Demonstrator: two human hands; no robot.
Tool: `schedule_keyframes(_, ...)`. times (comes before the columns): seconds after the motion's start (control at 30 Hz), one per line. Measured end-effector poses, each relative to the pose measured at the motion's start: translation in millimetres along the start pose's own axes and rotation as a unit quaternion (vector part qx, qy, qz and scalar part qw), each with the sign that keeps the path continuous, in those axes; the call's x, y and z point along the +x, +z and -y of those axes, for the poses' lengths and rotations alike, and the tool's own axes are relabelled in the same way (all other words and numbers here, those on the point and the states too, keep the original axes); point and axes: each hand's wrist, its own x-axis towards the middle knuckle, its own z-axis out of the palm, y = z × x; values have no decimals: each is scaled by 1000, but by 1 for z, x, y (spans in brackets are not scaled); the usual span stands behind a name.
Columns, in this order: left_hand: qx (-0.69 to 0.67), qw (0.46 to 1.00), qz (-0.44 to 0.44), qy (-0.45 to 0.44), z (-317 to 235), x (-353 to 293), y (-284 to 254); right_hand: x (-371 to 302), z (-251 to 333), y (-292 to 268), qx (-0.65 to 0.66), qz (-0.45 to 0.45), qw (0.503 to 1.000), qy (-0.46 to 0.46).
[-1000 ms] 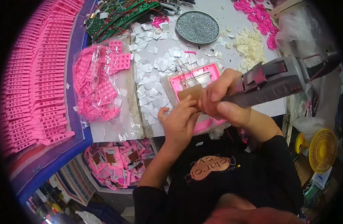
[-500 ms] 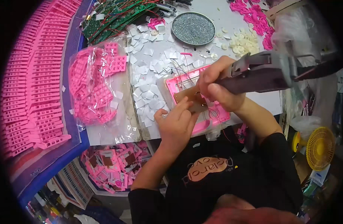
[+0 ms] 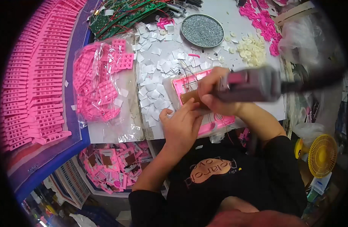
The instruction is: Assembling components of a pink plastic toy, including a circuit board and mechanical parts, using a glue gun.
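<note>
My right hand (image 3: 221, 92) is wrapped round a dark electric screwdriver (image 3: 253, 85), its rear end toward the right. The tip is hidden behind the fingers, over a brown circuit board (image 3: 188, 95). That board lies in a pink plastic housing (image 3: 224, 122), with thin wires running out above and below it. Fingertips of my left hand (image 3: 181, 126) press on the board's near left part. Its fingers are apart, and the thumb sticks out to the left. Beneath the housing is a pale, translucent layer, partly covered.
Small white squares (image 3: 155, 96) lie scattered left of the housing. Beyond it stand a round dish of screws (image 3: 202, 30) and cream-coloured discs (image 3: 251, 53). Bagged pink keypads (image 3: 98, 79), stacked pink parts (image 3: 41, 75) and green circuit boards (image 3: 128, 19) occupy the left. A yellow fan (image 3: 322, 156) stands right.
The screwdriver has swung, so a pink patch on its body now faces up. My right hand has shifted slightly left over the board. My left hand stays on the board; the view moved slightly.
</note>
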Motion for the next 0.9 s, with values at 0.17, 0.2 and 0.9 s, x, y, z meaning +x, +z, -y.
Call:
schedule_keyframes(0.17,-35,999,-37,-3,-1,11,-1,-2,21,10,234,-100,961,-113)
schedule_keyframes(0.2,-49,998,-41,-10,-2,16,-4,-2,23,9,251,-82,956,-125)
schedule_keyframes(0.9,271,962,31,12,55,246,51,-33,19,15,206,-117,970,-49)
